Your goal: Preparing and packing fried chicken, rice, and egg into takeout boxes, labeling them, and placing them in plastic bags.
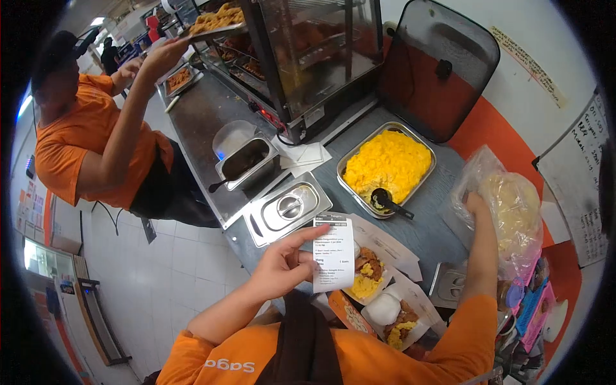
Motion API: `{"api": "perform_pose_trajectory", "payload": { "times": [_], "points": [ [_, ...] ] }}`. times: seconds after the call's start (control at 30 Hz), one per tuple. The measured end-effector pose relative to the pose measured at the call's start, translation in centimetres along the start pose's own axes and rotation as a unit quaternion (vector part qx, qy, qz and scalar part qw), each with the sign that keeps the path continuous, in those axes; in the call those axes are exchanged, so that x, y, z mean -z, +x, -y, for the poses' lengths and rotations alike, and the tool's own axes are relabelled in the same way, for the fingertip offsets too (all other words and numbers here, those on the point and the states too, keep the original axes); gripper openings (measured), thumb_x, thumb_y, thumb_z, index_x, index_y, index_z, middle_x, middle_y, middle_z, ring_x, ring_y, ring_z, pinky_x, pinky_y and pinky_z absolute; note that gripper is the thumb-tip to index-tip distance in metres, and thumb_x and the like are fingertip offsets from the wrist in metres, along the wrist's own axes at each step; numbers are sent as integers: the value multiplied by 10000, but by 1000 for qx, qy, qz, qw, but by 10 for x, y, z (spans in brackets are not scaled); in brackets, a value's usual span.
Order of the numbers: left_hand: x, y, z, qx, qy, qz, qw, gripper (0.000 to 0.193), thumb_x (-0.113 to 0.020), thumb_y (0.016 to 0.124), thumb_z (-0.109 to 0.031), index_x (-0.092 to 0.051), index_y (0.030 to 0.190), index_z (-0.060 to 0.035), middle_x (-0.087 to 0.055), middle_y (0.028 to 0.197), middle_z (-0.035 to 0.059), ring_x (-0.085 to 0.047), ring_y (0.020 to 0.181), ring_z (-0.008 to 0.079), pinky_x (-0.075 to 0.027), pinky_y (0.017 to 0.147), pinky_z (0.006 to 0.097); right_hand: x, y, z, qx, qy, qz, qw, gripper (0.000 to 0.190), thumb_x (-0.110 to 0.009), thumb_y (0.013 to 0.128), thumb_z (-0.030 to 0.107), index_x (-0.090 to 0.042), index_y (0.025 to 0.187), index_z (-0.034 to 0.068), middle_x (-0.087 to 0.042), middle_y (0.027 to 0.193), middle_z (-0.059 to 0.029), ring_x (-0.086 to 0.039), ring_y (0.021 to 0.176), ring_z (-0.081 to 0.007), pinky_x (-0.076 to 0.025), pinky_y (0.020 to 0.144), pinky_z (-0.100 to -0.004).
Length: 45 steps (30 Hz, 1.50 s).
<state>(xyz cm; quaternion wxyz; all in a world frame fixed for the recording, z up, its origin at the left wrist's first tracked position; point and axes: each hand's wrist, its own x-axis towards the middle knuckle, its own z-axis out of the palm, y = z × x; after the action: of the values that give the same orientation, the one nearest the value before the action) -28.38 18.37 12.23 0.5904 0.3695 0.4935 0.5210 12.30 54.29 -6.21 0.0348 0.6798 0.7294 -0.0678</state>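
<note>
My left hand (288, 263) holds a printed paper slip (333, 269) by its left edge, over two open paper food boxes. The upper box (380, 236) holds fried meat and scrambled egg, partly behind the slip. In the lower box (423, 332) lie a white rice mound (383, 310), fried meat and egg. At the right, my right hand (476, 204) reaches into a clear plastic bag (474, 168); its fingers are partly hidden by the plastic. Beside it sits another clear bag with pale yellow contents (512, 211). A steel tray of scrambled egg (392, 163) has a black spoon (385, 198) in it.
A co-worker in orange (103, 144) at the left raises a tray of fried food (219, 24) by the glass warming cabinet (313, 57). A lidded steel pan (288, 207) and a deep sauce container (248, 161) stand nearby. Colored plastic baskets (534, 308) are at the lower right.
</note>
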Motion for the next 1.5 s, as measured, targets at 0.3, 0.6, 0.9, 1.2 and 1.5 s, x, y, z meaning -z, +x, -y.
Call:
{"api": "perform_pose_trajectory", "payload": {
  "times": [0.3,0.6,0.9,1.2,1.5],
  "points": [
    [5,10,8,15,-3,10,1000,557,-416,751,119,-344,1289,-5,-551,1053,99,-578,852,112,-477,704,230,-19,15,-7,-31,-128,141,981,595,-489,784,262,-313,1299,22,-324,1324,-209,-403,1186,-257,-301,1000,-358],
    [19,0,16,-1,-7,32,999,561,-424,748,123,-347,1287,-10,-556,1032,98,-586,816,118,-484,692,240,16,-20,9,-33,74,43,996,449,-516,773,364,-611,953,-36,-582,978,-251,-591,887,-338,-453,764,-389],
    [4,-22,-1,-60,-25,208,976,576,-444,732,134,-343,1284,7,-457,1187,113,-584,825,123,-494,625,219,168,-273,127,89,424,-154,888,298,-569,815,184,-555,1061,17,-586,975,-74,-533,837,-144,-424,777,-269],
    [-37,-52,49,-13,20,350,937,398,-512,737,105,-526,1125,21,-590,957,63,-552,776,82,-434,642,190,208,-487,70,-10,441,-331,834,241,-596,793,99,-567,1010,1,-593,911,-62,-551,793,-95,-456,664,-217],
    [-135,-77,114,46,87,429,898,303,-542,768,59,-570,1063,1,-594,940,45,-532,747,64,-420,634,182,142,-515,-194,-236,484,-373,755,145,-563,792,139,-605,888,39,-582,750,-26,-537,654,-88,-436,541,-222]
  ]
}}
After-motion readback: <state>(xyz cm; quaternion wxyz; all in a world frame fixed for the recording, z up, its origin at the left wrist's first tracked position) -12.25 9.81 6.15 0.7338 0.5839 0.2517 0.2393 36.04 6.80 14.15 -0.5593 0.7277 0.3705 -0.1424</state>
